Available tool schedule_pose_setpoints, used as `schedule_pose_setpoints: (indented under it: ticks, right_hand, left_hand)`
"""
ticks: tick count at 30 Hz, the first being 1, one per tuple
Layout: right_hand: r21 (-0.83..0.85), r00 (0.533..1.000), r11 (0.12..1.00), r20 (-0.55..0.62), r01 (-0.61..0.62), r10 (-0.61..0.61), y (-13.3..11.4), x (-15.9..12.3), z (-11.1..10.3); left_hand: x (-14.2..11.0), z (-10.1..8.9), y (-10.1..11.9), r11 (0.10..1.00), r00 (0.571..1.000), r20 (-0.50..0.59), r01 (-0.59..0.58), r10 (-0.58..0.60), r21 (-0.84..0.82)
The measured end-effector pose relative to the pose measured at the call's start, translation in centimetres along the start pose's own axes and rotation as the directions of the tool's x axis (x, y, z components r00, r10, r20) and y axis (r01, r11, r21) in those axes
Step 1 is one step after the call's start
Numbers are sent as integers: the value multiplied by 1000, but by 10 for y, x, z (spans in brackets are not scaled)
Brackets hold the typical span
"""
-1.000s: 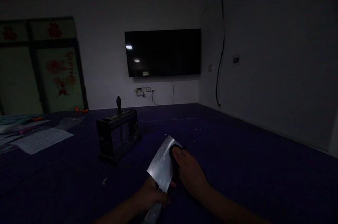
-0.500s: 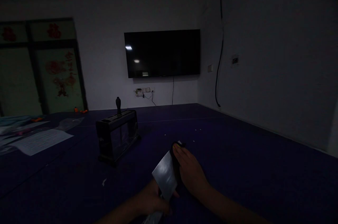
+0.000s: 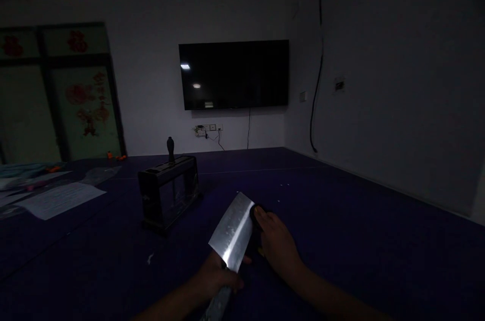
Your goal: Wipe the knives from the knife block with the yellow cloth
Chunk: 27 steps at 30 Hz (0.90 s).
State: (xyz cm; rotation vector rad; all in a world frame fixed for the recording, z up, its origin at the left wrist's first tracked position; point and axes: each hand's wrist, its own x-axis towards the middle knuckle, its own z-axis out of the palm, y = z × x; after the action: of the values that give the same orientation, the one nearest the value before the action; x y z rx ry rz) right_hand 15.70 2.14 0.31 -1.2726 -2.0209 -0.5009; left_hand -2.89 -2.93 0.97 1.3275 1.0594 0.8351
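Note:
My left hand (image 3: 214, 278) is closed around the lower end of a cleaver (image 3: 232, 234). Its wide, shiny metal blade points up and away from me, with a bright streak of light along it. Alongside the blade's right edge, near the top corner, my right hand (image 3: 280, 248) grips a small dark pad-like thing (image 3: 255, 216) with a yellow part. Its exact kind is hard to make out in the dim light. Ahead and to the left stands a black knife block (image 3: 166, 177) with see-through sides, and one dark handle (image 3: 170, 147) sticks up from it.
The dark blue surface (image 3: 322, 240) stretches to the walls. Printed sheets (image 3: 64, 200) and clear plastic (image 3: 100, 174) lie at the left. White scraps (image 3: 150, 259) are scattered about. A television (image 3: 235, 73) hangs on the far wall, and a cable (image 3: 314, 109) runs down near the corner.
The cleaver's face has turned more fully towards me, uncovering more blade. My right hand and the dark pad have shifted from over the blade to its right edge.

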Motion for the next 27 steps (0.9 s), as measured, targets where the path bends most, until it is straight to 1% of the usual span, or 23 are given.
schedule_pose_setpoints:
  ticks: [5, 8, 14, 18, 20, 23, 27]
  right_hand:
    - [-12, 1000, 1000, -4, 20, -20, -1, 0, -2]
    - [-13, 1000, 1000, -25, 8, -9, 0, 0, -2]
    - [57, 996, 998, -90, 26, -21, 5, 3, -4]
    - [99, 992, 995, -129, 17, -4, 7, 4, -5]
    - [114, 989, 993, -145, 23, -7, 8, 4, -4]
    - [124, 991, 992, -135, 19, -3, 8, 3, -4]
    - [123, 995, 992, -98, -4, 16, 7, 3, -4]
  left_hand:
    - [2, 0, -4, 1000, 1000, 28, -6, 6, 13]
    - [2, 1, -5, 999, 998, 58, 4, -6, 33]
    - [-5, 3, 7, 980, 986, 160, 15, -48, 200]
    - [-6, 2, 11, 968, 976, 218, -35, -21, 250]
    - [-5, 2, 11, 964, 973, 231, -67, 6, 257]
    - [-4, 2, 9, 962, 969, 244, -107, 44, 251]
    - [-5, 1, 6, 968, 981, 189, -96, 53, 230]
